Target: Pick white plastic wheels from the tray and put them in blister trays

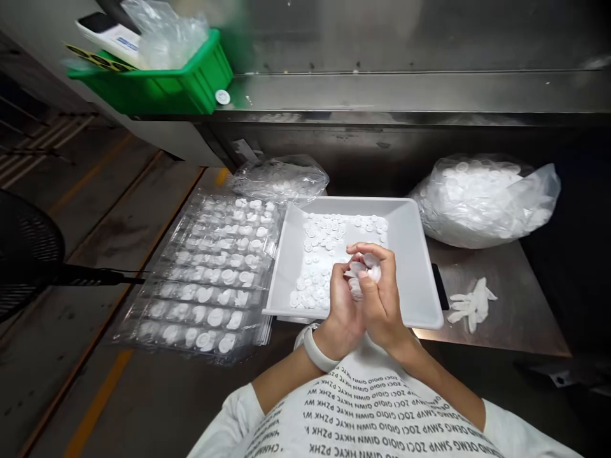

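Note:
Several small round white plastic caps (356,270) are cupped between my two hands, over the near part of a shallow white tray (413,267). Curled under them from the left is my left hand (344,308), a white band on its wrist. My right hand (384,296) closes round the same caps from the other side, its fingers bent over them. More loose white caps (315,289) lie spread on the tray floor, mostly at the left and the back. My hands hide the tray's near middle.
Left of the tray lies a stack of clear blister trays (205,273) holding white pieces in rows. Clear bags of white parts stand behind (286,178) and at right (472,197). A white glove (472,305) rests on the metal table. A green bin (191,83) sits on the shelf; a fan (28,254) is left.

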Tool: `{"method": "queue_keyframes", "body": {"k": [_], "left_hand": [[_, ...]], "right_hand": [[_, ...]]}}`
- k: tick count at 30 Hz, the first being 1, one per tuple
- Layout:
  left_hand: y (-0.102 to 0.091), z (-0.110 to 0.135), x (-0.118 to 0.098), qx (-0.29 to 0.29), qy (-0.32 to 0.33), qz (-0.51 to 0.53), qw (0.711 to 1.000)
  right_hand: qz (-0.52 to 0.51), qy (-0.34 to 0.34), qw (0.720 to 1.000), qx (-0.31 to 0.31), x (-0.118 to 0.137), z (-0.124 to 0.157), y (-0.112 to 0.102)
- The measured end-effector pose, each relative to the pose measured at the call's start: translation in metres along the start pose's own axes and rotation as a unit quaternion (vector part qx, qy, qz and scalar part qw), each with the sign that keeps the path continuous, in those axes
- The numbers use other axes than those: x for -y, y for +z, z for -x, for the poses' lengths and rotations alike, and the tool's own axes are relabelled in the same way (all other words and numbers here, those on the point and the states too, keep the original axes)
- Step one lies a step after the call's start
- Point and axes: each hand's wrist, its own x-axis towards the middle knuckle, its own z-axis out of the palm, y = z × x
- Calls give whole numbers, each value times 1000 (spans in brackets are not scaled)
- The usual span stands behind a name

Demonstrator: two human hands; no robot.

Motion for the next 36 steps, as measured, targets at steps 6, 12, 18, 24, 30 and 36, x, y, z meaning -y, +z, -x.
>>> {"method": "queue_keyframes", "body": {"k": [6, 12, 18, 24, 30, 36], "left_hand": [[-31, -13, -16, -28, -5, 39, 999], [-80, -2, -63, -79, 11, -87, 993], [-130, 14, -186, -225, 207, -274, 912], [-175, -9, -287, -382, 262, -471, 751], [-201, -25, -315, -430, 235, -618, 615], [-213, -27, -326, -426, 256, -661, 563]], "right_hand": [[-170, 184, 968, -1, -11, 0, 9], [-303, 341, 890, -14, -43, 6, -8], [-243, 403, 878, -87, -89, 34, -47], [-183, 448, 867, -121, -117, 47, -67], [-164, 443, 873, -117, -121, 42, -67], [-151, 442, 877, -111, -129, 48, -65]]}}
